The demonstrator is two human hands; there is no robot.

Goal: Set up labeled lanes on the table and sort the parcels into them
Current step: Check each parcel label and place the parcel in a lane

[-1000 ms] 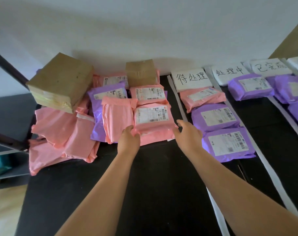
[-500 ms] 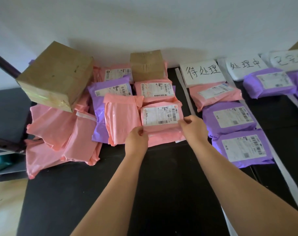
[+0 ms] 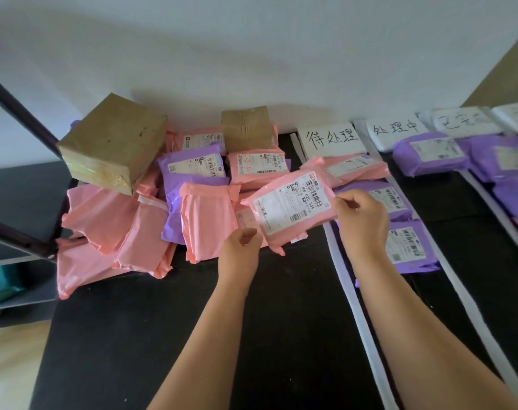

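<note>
Hands at frame centre hold one pink parcel [image 3: 287, 208] tilted above the heap [image 3: 118, 220]: the left hand [image 3: 241, 247] pinches its lower corner, the right hand [image 3: 361, 220] curls round its right edge. The right arm hides part of the purple parcels [image 3: 411, 247]. At upper right, the third lane label [image 3: 458, 121] is blurred; a fourth label [image 3: 514, 112] is cut off.

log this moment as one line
left hand: holds pink parcel lower corner | right hand: pinches its right edge | parcel: tilted | placed in lane: not yet
</note>
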